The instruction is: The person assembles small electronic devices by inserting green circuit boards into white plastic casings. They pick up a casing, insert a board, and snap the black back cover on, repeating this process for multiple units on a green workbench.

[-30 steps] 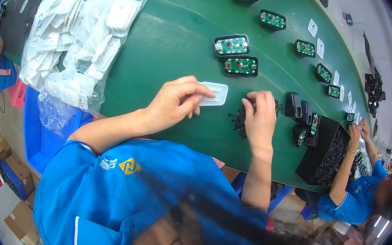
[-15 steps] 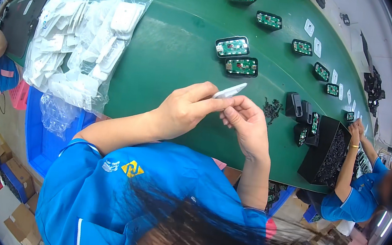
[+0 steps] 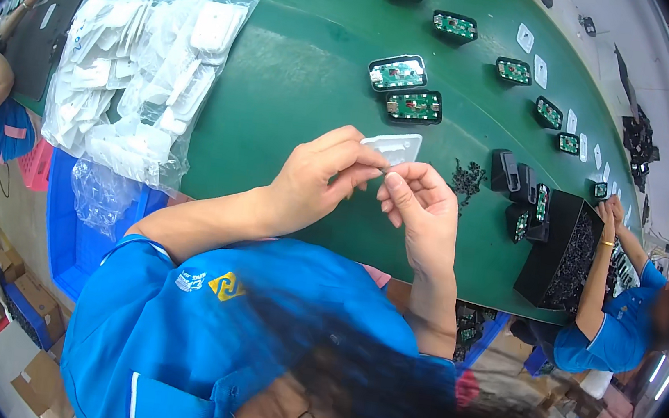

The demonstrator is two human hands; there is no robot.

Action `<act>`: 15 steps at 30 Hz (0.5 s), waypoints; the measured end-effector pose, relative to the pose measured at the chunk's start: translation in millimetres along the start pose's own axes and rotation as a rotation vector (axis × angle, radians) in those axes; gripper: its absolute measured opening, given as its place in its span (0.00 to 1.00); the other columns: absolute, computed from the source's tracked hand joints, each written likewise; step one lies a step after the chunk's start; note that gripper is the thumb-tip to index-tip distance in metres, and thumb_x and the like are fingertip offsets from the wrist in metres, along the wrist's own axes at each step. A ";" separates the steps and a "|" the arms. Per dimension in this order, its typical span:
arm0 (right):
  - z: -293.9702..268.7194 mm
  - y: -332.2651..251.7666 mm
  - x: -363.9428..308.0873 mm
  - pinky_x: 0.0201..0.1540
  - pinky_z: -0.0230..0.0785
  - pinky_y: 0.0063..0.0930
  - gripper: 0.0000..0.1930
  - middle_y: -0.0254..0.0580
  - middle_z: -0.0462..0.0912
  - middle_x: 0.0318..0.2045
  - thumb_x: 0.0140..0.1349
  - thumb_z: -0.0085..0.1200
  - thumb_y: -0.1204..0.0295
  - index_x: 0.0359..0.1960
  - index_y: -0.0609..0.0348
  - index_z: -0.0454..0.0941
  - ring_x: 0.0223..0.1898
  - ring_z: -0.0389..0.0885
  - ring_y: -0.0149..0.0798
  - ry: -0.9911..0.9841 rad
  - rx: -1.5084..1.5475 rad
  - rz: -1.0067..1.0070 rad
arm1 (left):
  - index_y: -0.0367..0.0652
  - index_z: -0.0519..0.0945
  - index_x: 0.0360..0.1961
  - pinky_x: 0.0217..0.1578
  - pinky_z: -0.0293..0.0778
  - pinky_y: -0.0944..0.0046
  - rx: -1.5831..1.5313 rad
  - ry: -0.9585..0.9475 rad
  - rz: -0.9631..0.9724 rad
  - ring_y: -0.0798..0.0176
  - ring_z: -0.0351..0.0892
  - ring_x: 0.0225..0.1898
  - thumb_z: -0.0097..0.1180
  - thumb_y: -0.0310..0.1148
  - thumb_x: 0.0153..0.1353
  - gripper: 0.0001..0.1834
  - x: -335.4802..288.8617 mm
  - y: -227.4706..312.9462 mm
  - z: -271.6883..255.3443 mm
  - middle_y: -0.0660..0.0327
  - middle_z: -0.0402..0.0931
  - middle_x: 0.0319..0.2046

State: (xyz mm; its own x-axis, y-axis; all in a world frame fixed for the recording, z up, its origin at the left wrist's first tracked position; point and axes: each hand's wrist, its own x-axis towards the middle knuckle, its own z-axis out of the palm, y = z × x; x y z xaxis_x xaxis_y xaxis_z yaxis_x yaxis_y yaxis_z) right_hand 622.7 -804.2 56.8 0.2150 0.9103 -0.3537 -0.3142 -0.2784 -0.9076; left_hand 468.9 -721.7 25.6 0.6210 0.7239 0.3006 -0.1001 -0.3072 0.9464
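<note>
My left hand [image 3: 318, 172] and my right hand [image 3: 425, 211] meet fingertip to fingertip over the near part of the green table. Between them is a tiny dark piece [image 3: 384, 170], pinched by the left thumb and forefinger; the right thumb and forefinger are closed against it. Just beyond the fingertips a white plastic cover [image 3: 399, 147] shows its broad face. Whether fingers support it or it lies on the table, I cannot tell. Farther off sit a white-rimmed housing [image 3: 398, 73] and a black housing [image 3: 414, 106], each with a green circuit board inside.
Small black parts [image 3: 467, 180] lie in a pile right of my hands, near black housings [image 3: 505, 172] and a black box [image 3: 548, 250]. A plastic bag of white covers [image 3: 140, 71] spreads at left above a blue bin [image 3: 71, 237]. Co-workers sit at both sides.
The white cover was edge-on in my left fingers; now its face shows beyond my fingertips. My hands have come together around a tiny dark piece.
</note>
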 end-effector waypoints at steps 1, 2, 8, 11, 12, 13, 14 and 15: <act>2.1 0.9 -2.2 0.26 0.62 0.12 0.05 0.33 0.78 0.27 0.63 0.54 0.74 0.38 0.63 0.75 0.27 0.73 0.20 0.032 -0.011 -0.037 | 0.39 0.76 0.46 0.24 0.75 0.70 -0.059 -0.025 -0.031 0.68 0.78 0.29 0.52 0.17 0.59 0.14 -0.6 -1.2 -0.8 0.58 0.72 0.32; 3.8 2.8 -3.4 0.26 0.62 0.12 0.05 0.33 0.78 0.27 0.63 0.54 0.75 0.38 0.63 0.75 0.27 0.73 0.20 0.060 -0.022 -0.073 | 0.39 0.74 0.49 0.26 0.75 0.70 -0.184 -0.010 -0.144 0.68 0.78 0.30 0.51 0.17 0.60 0.16 -0.1 1.9 -1.2 0.58 0.72 0.34; 9.6 7.9 -0.1 0.25 0.62 0.15 0.03 0.32 0.74 0.29 0.59 0.57 0.80 0.33 0.64 0.75 0.26 0.71 0.21 0.213 -0.416 -0.371 | 0.34 0.65 0.56 0.33 0.75 0.70 -0.467 0.006 -0.430 0.69 0.77 0.34 0.48 0.19 0.63 0.20 2.8 2.9 -7.1 0.55 0.74 0.40; 16.5 5.2 2.6 0.24 0.65 0.18 0.04 0.36 0.74 0.28 0.56 0.59 0.81 0.31 0.63 0.76 0.25 0.72 0.25 0.260 -0.699 -0.549 | 0.31 0.69 0.50 0.33 0.75 0.70 -0.506 0.020 -0.462 0.69 0.76 0.33 0.50 0.21 0.63 0.14 0.8 -0.4 -7.8 0.56 0.75 0.38; 16.9 7.4 4.7 0.24 0.65 0.20 0.05 0.37 0.74 0.28 0.55 0.59 0.81 0.31 0.63 0.76 0.24 0.72 0.26 0.270 -0.733 -0.598 | 0.31 0.70 0.48 0.33 0.74 0.71 -0.483 -0.005 -0.477 0.70 0.76 0.33 0.50 0.22 0.63 0.12 -0.5 -4.4 -9.4 0.56 0.76 0.36; 17.5 8.4 6.2 0.24 0.66 0.21 0.05 0.38 0.75 0.28 0.54 0.60 0.82 0.30 0.63 0.76 0.24 0.73 0.28 0.281 -0.766 -0.647 | 0.31 0.72 0.46 0.33 0.74 0.71 -0.460 -0.031 -0.493 0.70 0.76 0.32 0.50 0.23 0.64 0.10 -1.2 -6.4 -10.4 0.57 0.76 0.35; 18.2 9.0 7.2 0.23 0.66 0.21 0.05 0.39 0.75 0.27 0.53 0.60 0.82 0.30 0.63 0.76 0.24 0.73 0.29 0.276 -0.779 -0.657 | 0.32 0.72 0.44 0.33 0.74 0.71 -0.457 -0.022 -0.489 0.70 0.76 0.32 0.51 0.23 0.64 0.09 -1.5 -6.2 -10.2 0.57 0.76 0.34; 18.9 9.5 8.0 0.23 0.66 0.22 0.06 0.39 0.75 0.27 0.53 0.60 0.82 0.30 0.62 0.76 0.24 0.73 0.31 0.272 -0.791 -0.667 | 0.32 0.73 0.42 0.33 0.74 0.71 -0.453 -0.013 -0.484 0.71 0.76 0.32 0.51 0.23 0.63 0.07 -1.4 -5.2 -9.6 0.58 0.76 0.33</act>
State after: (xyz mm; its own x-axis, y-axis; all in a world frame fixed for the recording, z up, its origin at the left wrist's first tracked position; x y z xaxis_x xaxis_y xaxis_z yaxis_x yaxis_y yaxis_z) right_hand 604.0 -793.8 49.6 0.3517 0.8801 0.3189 0.6113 0.0420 -0.7903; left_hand 461.1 -715.2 21.3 0.6872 0.7063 -0.1702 -0.1225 0.3435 0.9311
